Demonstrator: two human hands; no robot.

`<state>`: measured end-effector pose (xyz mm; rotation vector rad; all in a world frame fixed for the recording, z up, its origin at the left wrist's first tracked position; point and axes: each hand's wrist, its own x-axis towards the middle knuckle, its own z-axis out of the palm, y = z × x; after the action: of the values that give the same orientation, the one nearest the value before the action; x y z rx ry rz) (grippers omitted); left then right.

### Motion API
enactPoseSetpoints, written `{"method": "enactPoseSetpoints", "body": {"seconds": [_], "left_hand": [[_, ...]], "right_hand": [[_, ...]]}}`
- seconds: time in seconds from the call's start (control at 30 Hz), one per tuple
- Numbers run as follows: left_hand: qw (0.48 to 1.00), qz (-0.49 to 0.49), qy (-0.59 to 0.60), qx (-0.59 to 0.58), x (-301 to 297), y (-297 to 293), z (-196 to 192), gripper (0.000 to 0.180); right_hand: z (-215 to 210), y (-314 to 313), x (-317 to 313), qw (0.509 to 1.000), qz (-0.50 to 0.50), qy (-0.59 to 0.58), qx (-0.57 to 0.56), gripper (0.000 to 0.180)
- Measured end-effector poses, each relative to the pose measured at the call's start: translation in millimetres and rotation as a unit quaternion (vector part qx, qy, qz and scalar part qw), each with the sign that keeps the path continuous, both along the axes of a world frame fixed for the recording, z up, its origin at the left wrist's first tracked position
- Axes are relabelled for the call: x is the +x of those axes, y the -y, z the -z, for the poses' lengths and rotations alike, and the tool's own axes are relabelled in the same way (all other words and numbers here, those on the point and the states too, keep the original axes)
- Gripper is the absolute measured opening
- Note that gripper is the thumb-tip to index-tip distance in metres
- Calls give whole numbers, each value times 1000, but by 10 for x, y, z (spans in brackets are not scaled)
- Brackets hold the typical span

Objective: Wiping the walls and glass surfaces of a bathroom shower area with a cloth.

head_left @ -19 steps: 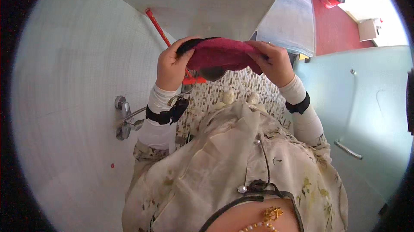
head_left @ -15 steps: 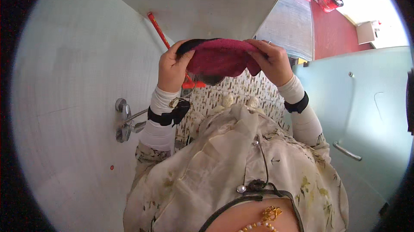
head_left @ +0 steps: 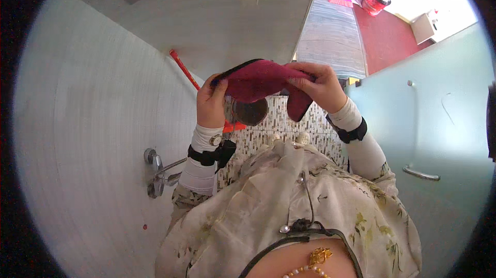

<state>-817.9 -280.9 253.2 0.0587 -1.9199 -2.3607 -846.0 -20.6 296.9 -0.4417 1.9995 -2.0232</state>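
A maroon cloth (head_left: 258, 81) with a black edge stretches between my two hands in front of me. My left hand (head_left: 211, 103) pinches its left end, thumb over the cloth. My right hand (head_left: 321, 86) grips the right part, where the cloth is bunched and a flap hangs down below the fingers. Under the cloth, a dark round container (head_left: 250, 111) shows in part near the floor; I cannot make out what is in it.
A red-handled tool (head_left: 182, 66) leans on the left wall, its red lower end by the container. A metal tap (head_left: 155, 174) juts from that wall. To the right stands a glass door (head_left: 418, 123) with a handle. Beyond the opening are a pink broom (head_left: 341, 1) and a red bucket (head_left: 373, 3).
The cloth's right end has dropped into a hanging flap, and its middle has bunched toward my right hand. More of the round container shows. The whole view has shifted a little.
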Motion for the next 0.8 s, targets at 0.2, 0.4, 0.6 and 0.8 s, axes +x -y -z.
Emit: {"method": "enactPoseSetpoints", "body": {"seconds": [0.2, 0.4, 0.6, 0.8], "left_hand": [[999, -13, -36, 3, -81, -94, 46, 24], [926, 85, -16, 368, -16, -222, -212, 27], [950, 104, -46, 289, -34, -136, -76, 29], [943, 170, -29, 286, 20, -210, -83, 30]], "right_hand": [[-53, 183, 360, 992, -105, -67, -29, 56], [-60, 222, 600, 988, -71, 106, -91, 64], [186, 247, 641, 977, -61, 148, -142, 39], [347, 123, 619, 974, -33, 115, -190, 22]]}}
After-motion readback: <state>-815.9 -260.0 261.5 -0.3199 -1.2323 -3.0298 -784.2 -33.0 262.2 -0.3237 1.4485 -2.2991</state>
